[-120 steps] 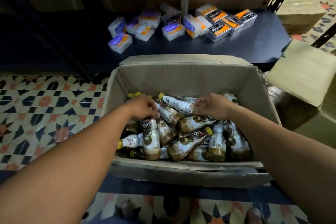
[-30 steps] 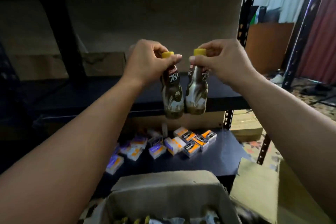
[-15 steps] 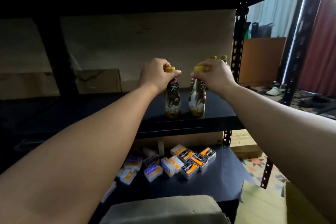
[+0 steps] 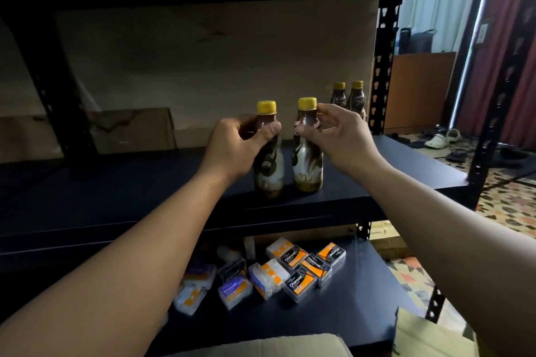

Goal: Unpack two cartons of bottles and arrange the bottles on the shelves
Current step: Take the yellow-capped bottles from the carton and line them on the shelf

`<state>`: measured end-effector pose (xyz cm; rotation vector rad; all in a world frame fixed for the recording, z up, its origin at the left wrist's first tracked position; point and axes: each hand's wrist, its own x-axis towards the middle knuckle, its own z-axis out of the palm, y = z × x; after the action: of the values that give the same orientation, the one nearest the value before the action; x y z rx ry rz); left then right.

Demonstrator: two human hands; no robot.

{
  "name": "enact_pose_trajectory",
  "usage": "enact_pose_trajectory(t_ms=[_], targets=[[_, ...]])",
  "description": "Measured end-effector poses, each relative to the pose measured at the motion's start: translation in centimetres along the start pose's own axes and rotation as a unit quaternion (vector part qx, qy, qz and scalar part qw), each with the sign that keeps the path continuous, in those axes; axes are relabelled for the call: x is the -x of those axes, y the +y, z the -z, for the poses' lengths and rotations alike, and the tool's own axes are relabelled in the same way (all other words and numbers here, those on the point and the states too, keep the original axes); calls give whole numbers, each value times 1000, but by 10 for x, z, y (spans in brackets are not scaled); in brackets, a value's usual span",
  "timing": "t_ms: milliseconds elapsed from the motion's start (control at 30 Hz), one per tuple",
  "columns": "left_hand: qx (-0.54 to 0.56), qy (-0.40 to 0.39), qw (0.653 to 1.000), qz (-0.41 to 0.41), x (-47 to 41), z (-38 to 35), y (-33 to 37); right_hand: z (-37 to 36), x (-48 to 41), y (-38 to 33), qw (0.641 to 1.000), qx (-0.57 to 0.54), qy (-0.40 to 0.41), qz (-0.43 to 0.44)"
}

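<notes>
Two small yellow-capped drink bottles were found standing upright on the middle shelf board (image 4: pixel 406 165), near its front edge, with a narrow gap showing between them. The left bottle (image 4: pixel 271 174) was gripped at the shoulder by the left hand (image 4: pixel 237 151), with the thumb laid across the front and the fingers curled behind. The right bottle (image 4: pixel 307 165) was pinched lightly at the neck by the right hand (image 4: pixel 339 139), with the thumb in front and the forefinger raised beside the cap. How firmly it was held could not be determined.

A pair of further bottles (image 4: pixel 357 103) of the same kind was noted at the rear right of the same board. Small retail boxes (image 4: pixel 298 269), some marked "Charcoal", were scattered on the board beneath it. A carton flap (image 4: pixel 261 346) was seen lower still.

Handling assessment: the bottles appeared filled and were judged fairly weighty for their size, with stiff walls unlikely to give under a grip. The glossy wrap was judged liable to slip in the hand. The tall form on a narrow base was judged easily toppled by a knock at the cap. The tapered shoulder beneath the cap was judged the soundest hold, since the flare below it would check any slide. The material could not be confirmed, so gentle setting down was advised.
</notes>
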<state>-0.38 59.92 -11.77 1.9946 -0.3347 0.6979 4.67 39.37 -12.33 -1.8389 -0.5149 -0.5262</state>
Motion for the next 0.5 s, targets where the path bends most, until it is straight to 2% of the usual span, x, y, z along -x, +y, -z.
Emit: enact_pose_trajectory(t_ms=[200, 500], targets=[[-17, 20, 1000, 1, -41, -13, -29, -20, -34, 26, 1000, 0, 13, 5], [-49, 49, 997, 45, -109, -33, -80, -49, -94, 65, 999, 10, 28, -14]])
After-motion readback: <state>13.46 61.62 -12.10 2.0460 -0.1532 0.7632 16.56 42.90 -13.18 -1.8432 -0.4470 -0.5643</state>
